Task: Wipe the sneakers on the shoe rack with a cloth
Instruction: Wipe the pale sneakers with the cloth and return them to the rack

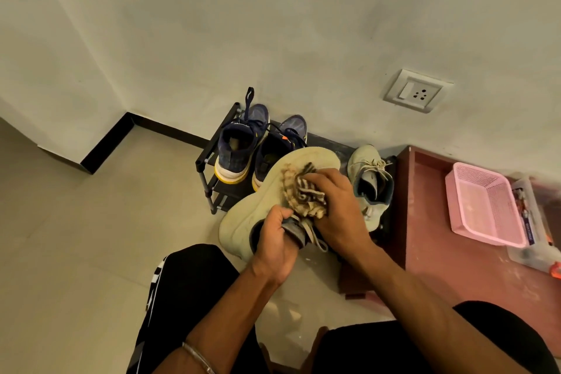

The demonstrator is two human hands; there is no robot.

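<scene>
Sideways, pale sneaker (pixel 258 206) in left hand (pixel 277 240) points toe up-right.

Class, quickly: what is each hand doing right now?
Left hand: grips the pale sneaker at its collar, holding it up off the rack.
Right hand: holds the striped cloth, pressing it against the sneaker.

Four sneakers (pixel 233 146), one cloth (pixel 303 194), one basket (pixel 485 203), perhaps.
</scene>
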